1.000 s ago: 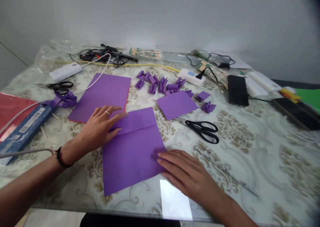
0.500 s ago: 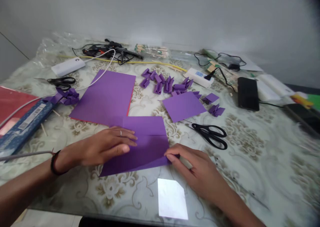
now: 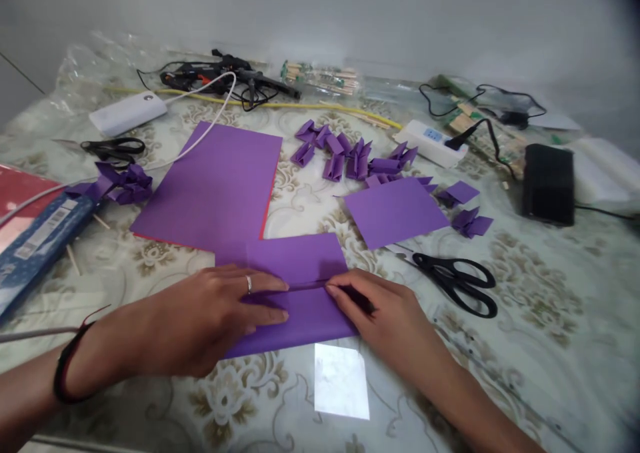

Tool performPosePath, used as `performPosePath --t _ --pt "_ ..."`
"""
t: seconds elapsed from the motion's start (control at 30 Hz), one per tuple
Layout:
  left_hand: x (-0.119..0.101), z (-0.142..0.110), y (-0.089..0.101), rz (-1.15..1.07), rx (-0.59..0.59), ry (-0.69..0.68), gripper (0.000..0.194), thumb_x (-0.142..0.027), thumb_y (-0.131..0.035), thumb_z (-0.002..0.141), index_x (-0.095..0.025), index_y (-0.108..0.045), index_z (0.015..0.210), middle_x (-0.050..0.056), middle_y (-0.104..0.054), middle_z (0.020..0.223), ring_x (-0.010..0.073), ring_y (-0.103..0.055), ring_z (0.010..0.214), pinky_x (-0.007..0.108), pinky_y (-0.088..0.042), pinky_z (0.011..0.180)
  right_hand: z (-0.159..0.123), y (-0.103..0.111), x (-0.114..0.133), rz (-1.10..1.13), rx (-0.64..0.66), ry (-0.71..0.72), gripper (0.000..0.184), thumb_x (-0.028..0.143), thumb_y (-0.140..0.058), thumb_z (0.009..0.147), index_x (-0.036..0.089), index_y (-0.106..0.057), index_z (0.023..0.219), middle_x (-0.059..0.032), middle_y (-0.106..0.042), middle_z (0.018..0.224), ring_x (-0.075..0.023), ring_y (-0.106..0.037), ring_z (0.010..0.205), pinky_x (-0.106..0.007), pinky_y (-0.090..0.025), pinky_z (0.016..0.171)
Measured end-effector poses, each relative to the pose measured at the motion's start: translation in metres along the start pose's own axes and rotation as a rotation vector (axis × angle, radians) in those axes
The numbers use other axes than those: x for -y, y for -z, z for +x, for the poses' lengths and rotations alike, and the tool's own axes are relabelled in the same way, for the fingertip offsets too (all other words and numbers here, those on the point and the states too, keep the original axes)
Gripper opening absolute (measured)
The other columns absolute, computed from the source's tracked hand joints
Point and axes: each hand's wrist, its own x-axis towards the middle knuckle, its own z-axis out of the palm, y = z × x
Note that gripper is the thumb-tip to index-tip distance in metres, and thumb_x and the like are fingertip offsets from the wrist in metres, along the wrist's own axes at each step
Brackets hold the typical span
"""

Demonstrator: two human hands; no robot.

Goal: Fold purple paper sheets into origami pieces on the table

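A purple sheet of paper (image 3: pixel 300 256) lies in front of me, its near part folded over so that the edge meets a line across the middle. My left hand (image 3: pixel 200 313) rests on the sheet's left part with fingers stretched out along that line. At the right side, the thumb and forefinger of my right hand (image 3: pixel 385 313) pinch the folded-over edge by the line. Beyond lies a larger purple sheet (image 3: pixel 220 183) with a red one showing beneath its border. A smaller purple piece (image 3: pixel 397 210) sits to the right, near black-handled scissors (image 3: pixel 457 276).
Several folded purple paper pieces (image 3: pixel 357 156) stand at the back. A white power strip (image 3: pixel 427 140), a black phone-like device (image 3: pixel 549 184), a white power bank (image 3: pixel 127 113), more scissors (image 3: pixel 115 150) and a blue box (image 3: pixel 45 243) surround the workspace. A white cable (image 3: pixel 220 123) crosses the large sheet.
The near edge of the sheet has been brought up to the middle line by my right hand. My left hand has shifted slightly right and nearer. The view has moved a little.
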Motion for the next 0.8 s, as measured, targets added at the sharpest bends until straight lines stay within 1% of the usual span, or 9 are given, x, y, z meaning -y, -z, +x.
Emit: performPosePath --t 0.1,0.2,0.27,0.4,0.47,0.57,0.67,0.73,0.8 --pt "-0.001 -0.004 -0.014 0.107 -0.073 -0.052 0.065 0.000 -0.058 0.083 -0.020 -0.070 0.143 0.013 -0.067 0.157 0.0315 -0.070 0.138 0.047 -0.060 0.114 -0.002 -0.001 -0.002 -0.050 -0.039 0.067 0.016 0.019 -0.058 0.107 0.024 -0.071 0.099 -0.0023 -0.081 0.091 -0.0196 -0.079 0.077 -0.031 -0.063 0.073" --pt "-0.003 -0.008 -0.028 0.148 -0.164 -0.043 0.050 -0.012 -0.058 0.096 -0.018 -0.067 0.145 0.012 -0.071 0.152 0.0330 -0.070 0.138 0.052 -0.062 0.112 -0.003 -0.002 -0.003 -0.088 -0.076 0.102 0.015 0.019 -0.058 0.109 0.024 -0.071 0.102 -0.0020 -0.079 0.089 -0.0185 -0.078 0.074 -0.030 -0.063 0.071" --pt "-0.004 -0.010 -0.036 0.164 -0.195 -0.031 0.046 -0.021 -0.058 0.103 -0.016 -0.063 0.149 0.012 -0.071 0.152 0.0336 -0.070 0.138 0.055 -0.062 0.111 -0.004 -0.004 -0.003 -0.110 -0.097 0.113 0.013 0.019 -0.058 0.109 0.024 -0.070 0.105 -0.0021 -0.078 0.090 -0.0178 -0.077 0.075 -0.030 -0.063 0.071" --pt "-0.004 -0.010 -0.044 0.217 -0.214 -0.027 0.044 -0.020 -0.053 0.106 -0.014 -0.062 0.149 0.009 -0.071 0.153 0.0316 -0.070 0.137 0.052 -0.062 0.111 -0.006 -0.009 -0.003 -0.167 -0.126 0.112 0.010 0.018 -0.060 0.110 0.023 -0.068 0.111 -0.0020 -0.075 0.090 -0.0160 -0.075 0.073 -0.028 -0.062 0.070" --pt "-0.004 -0.009 -0.046 0.234 -0.237 -0.025 0.042 -0.019 -0.051 0.107 -0.014 -0.064 0.146 0.007 -0.072 0.152 0.0296 -0.069 0.138 0.049 -0.061 0.113 -0.007 -0.010 -0.002 -0.243 -0.153 0.126 0.010 0.018 -0.061 0.110 0.021 -0.069 0.114 -0.0044 -0.075 0.094 -0.0178 -0.075 0.076 -0.031 -0.063 0.072" --pt "-0.004 -0.007 -0.047 0.239 -0.260 -0.027 0.039 -0.021 -0.050 0.109 -0.013 -0.065 0.144 0.006 -0.073 0.150 0.0271 -0.069 0.138 0.046 -0.060 0.114 -0.008 -0.007 0.002 -0.393 -0.207 0.216 0.013 0.017 -0.065 0.107 0.018 -0.072 0.118 -0.0121 -0.076 0.104 -0.0258 -0.076 0.093 -0.041 -0.064 0.085" --pt "-0.005 -0.006 -0.047 0.220 -0.275 -0.024 0.038 -0.020 -0.051 0.109 -0.014 -0.067 0.143 0.005 -0.075 0.147 0.0253 -0.070 0.137 0.044 -0.062 0.113 -0.012 -0.002 0.008 -0.437 -0.122 0.380 0.020 0.017 -0.065 0.106 0.016 -0.074 0.124 -0.0146 -0.081 0.121 -0.0301 -0.075 0.114 -0.048 -0.061 0.103" --pt "-0.005 -0.006 -0.048 0.204 -0.272 -0.017 0.038 -0.020 -0.052 0.108 -0.014 -0.068 0.143 0.005 -0.076 0.145 0.0256 -0.071 0.136 0.045 -0.064 0.112 -0.016 0.001 0.009 -0.416 0.006 0.468 0.026 0.023 -0.060 0.110 0.016 -0.074 0.130 -0.0111 -0.081 0.133 -0.0284 -0.072 0.128 -0.047 -0.056 0.116" --pt "-0.005 -0.008 -0.049 0.204 -0.264 -0.007 0.039 -0.024 -0.052 0.108 -0.015 -0.069 0.142 0.006 -0.077 0.144 0.0266 -0.072 0.135 0.045 -0.065 0.111 -0.019 0.001 0.007 -0.397 0.101 0.496 0.032 0.030 -0.055 0.113 0.016 -0.073 0.135 -0.0076 -0.077 0.143 -0.0262 -0.067 0.138 -0.045 -0.050 0.125"
